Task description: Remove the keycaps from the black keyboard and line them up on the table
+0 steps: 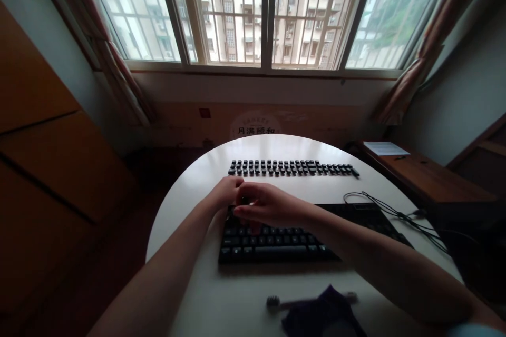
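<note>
A black keyboard [279, 250] lies on the round white table, with keycaps on its lower rows. Over its upper left part my right hand [269, 204] is curled, thumb and fingers bent toward each other. Whatever sits between them is dark and too small to name. A small reddish patch shows just under that hand; I cannot tell what it is. My left hand [230, 189] rests close against the right one at the keyboard's top left corner, its fingers mostly hidden. Beyond both hands, loose black keycaps [290, 167] stand in rows.
Near me lie a toothbrush [290, 304] and a dark purple cloth [322, 316] partly over it. A black cable [407, 217] loops at the right of the white table [190, 295]. Farther right, a brown wooden desk [443, 176] holds paper sheets [385, 148]. Windows are ahead.
</note>
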Demonstrator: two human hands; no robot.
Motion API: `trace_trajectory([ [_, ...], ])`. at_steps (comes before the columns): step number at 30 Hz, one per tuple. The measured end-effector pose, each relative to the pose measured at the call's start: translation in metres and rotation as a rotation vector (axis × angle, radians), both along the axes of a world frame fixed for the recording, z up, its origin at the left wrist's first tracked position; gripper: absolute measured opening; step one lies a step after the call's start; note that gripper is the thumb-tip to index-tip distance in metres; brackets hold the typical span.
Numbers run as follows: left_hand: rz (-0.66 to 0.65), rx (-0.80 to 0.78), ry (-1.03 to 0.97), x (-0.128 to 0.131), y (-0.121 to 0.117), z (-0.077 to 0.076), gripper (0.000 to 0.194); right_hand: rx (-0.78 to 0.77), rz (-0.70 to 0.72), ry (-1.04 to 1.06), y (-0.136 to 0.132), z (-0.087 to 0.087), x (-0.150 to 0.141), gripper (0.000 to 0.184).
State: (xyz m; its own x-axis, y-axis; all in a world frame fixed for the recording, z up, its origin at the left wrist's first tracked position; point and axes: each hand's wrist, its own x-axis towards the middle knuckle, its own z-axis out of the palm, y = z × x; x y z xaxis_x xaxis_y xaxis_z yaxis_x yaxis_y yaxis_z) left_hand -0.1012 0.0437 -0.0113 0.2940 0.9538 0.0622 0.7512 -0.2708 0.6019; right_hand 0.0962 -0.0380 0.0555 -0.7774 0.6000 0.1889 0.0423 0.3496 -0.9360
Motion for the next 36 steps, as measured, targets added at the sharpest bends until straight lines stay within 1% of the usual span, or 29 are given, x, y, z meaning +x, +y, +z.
trace_trajectory([
  [2, 0.02, 0.004, 0.027, -0.001, 0.0, -0.001, 0.038, -0.147, 0.075, 0.032, 0.005, -0.017, -0.015, 0.027],
  [4, 0.03, 0.02, 0.056, -0.002, 0.0, -0.002, 0.04, -0.242, 0.059, 0.095, 0.009, -0.036, -0.021, 0.031],
  [6, 0.025, 0.031, 0.077, -0.002, 0.0, -0.003, 0.04, -0.282, -0.025, 0.157, 0.011, -0.054, -0.023, 0.036],
  [8, 0.018, 0.037, 0.094, -0.001, 0.0, -0.003, 0.04, -0.296, -0.123, 0.199, 0.013, -0.068, -0.023, 0.04],
  [11, 0.011, 0.04, 0.113, 0.0, 0.001, -0.005, 0.04, -0.304, -0.216, 0.231, 0.014, -0.08, -0.025, 0.044],
  [14, 0.009, 0.038, 0.124, 0.001, -0.001, -0.006, 0.04, -0.234, -0.236, 0.213, 0.012, -0.082, -0.026, 0.044],
  [19, 0.016, 0.031, 0.122, 0.004, -0.004, -0.004, 0.04, -0.055, -0.237, 0.127, 0.006, -0.078, -0.022, 0.034],
  [23, 0.004, -0.001, 0.116, 0.004, -0.008, -0.001, 0.04, 0.018, -0.236, 0.075, 0.005, -0.078, -0.022, 0.031],
  [30, -0.13, -0.179, 0.137, -0.007, -0.013, 0.009, 0.036, 0.052, -0.189, 0.021, 0.003, -0.075, -0.023, 0.032],
  [36, -0.162, -0.229, 0.141, -0.015, -0.012, 0.011, 0.036, 0.064, -0.203, 0.019, 0.001, -0.076, -0.024, 0.037],
])
